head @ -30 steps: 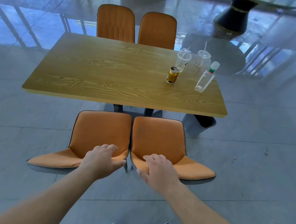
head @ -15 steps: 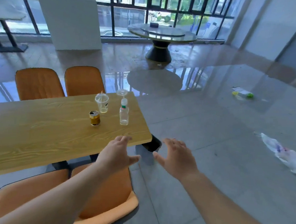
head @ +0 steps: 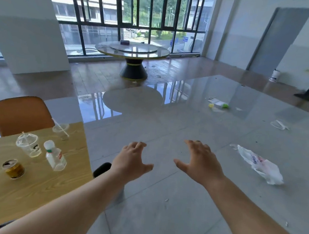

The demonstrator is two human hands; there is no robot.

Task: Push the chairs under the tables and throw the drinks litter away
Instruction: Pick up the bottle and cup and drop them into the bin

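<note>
The wooden table (head: 37,187) fills the lower left. On it stand a gold can (head: 14,169), a small clear bottle (head: 54,156) with a white cap, a clear plastic cup (head: 29,145) with a lid, and a second clear cup with a straw (head: 60,129) near the far corner. An orange chair (head: 21,115) shows behind the table. My left hand (head: 131,160) and my right hand (head: 199,161) hover open above the grey floor, right of the table, holding nothing. A black bin rim (head: 101,168) peeks out beside the table's edge.
A white plastic bag (head: 261,165) lies on the floor to the right. Further off are a crumpled wrapper (head: 279,124) and litter with green and yellow bits (head: 217,104). A round table (head: 134,51) stands by the windows, a white pillar (head: 27,27) at left.
My view has lifted and swung right, from the two near chairs to the open floor. Both hands came off the chair backs and now float spread in front of me.
</note>
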